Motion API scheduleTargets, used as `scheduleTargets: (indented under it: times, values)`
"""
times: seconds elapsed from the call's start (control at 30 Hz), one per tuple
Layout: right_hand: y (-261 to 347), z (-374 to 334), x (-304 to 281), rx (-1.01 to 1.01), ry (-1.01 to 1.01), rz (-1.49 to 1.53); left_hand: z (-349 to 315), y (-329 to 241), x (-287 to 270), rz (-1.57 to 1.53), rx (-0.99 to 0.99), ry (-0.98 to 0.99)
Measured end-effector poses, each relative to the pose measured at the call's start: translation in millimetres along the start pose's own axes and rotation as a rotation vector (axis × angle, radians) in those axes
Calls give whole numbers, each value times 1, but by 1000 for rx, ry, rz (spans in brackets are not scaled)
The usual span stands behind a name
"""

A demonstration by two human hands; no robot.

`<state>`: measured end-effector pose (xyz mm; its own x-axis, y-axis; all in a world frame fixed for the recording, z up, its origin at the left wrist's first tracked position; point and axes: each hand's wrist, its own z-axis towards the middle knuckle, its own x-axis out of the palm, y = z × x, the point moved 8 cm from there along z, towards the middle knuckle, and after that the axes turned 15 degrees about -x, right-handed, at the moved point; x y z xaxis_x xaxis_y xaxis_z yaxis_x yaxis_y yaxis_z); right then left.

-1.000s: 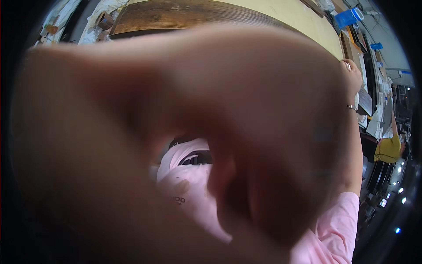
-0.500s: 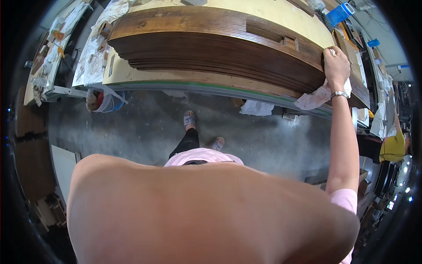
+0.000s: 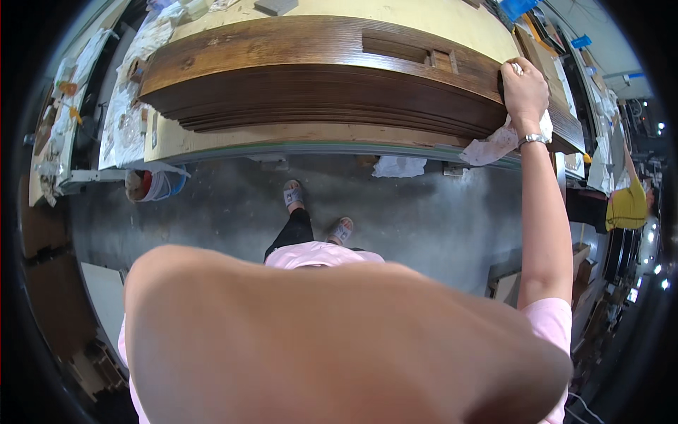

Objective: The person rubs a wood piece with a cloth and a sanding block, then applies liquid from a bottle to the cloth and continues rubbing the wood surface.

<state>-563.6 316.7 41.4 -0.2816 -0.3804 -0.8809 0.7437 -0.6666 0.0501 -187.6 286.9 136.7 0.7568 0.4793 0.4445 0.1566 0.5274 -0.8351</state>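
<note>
A long dark-brown wooden moulding [image 3: 282, 42] with a stepped, grooved front lies across the workbench. A rectangular slot [image 3: 395, 48] and a small square recess [image 3: 443, 61] are cut into its top face. My right hand [image 3: 526, 92] rests on the moulding near its right end, fingers curled closed around a white rag [image 3: 494, 146]. Part of the rag hangs below the wrist over the front edge, with faint reddish stains. My left hand does not appear.
The pale bench top [image 3: 325, 138] runs beneath the moulding, with a grey block [image 3: 275, 6] behind it. A bucket [image 3: 157, 185] stands below the bench's left end. White crumpled sheeting [image 3: 399, 166] lies underneath. A person in yellow [image 3: 626, 209] is at far right.
The whole view has turned slightly, so the moulding's left end sits lower and farther left. My right hand keeps its closed hold on the rag at nearly the same spot on the wood.
</note>
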Motion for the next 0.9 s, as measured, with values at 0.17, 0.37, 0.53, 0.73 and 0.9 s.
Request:
scheduleTargets:
  times: [0.17,0.37,0.53,0.73,0.9]
  values:
    - [-8,-3,6,19,35,-27,-24,-41,-53,711,34,-727]
    - [-8,-1,7,40,40,-1,5,-58,-22,1836,-338,-912]
    - [-13,0,2,-14,-24,41,5,-74,-10,2062,-317,-876]
    - [-4,-4,0,-25,-87,46,-24,-94,6,2066,-239,-830]
    - [-6,-11,3,3,-60,67,-55,-107,4,1985,-191,-783]
